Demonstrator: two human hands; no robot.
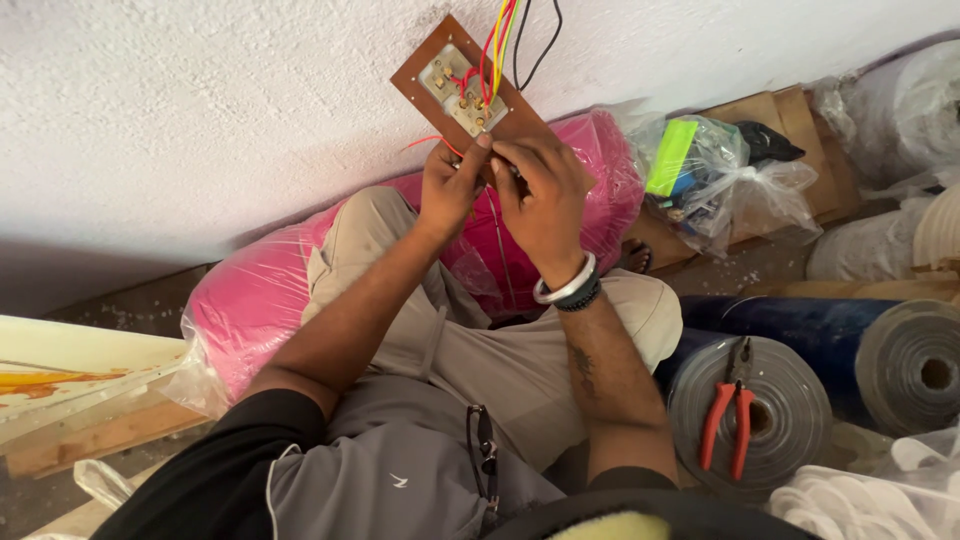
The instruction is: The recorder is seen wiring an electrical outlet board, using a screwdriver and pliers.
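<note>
1. Wiring work is shown at a brown switch board (pixel 470 88) held up against the white textured wall (pixel 200 120), with its back plate and brass terminals facing the camera.
2. The left hand (pixel 447 190) is closed at the board's lower edge — its fingers (pixel 483 142) are pinched together near a thin red wire (pixel 425 142), though whether the wire end is truly gripped cannot be told.
3. The right hand (pixel 540 195) is curled shut just beside it, touching the left; what it has hold of is hidden behind the knuckles.
4. Red, yellow, green and black wires (pixel 505 35) are seen running from above down to the terminals.
5. It is judged that the step is best done with the board steadied by one hand while the loose red wire is guided into its terminal by the other — the bare end should be kept straight and clear of neighbouring terminals.
6. Red-handled pliers (pixel 728 410) are left lying on a grey roll (pixel 790 400) to the person's right, well apart from both hands.
7. A pink plastic-wrapped bundle (pixel 250 300) is seen under the knees.
</note>
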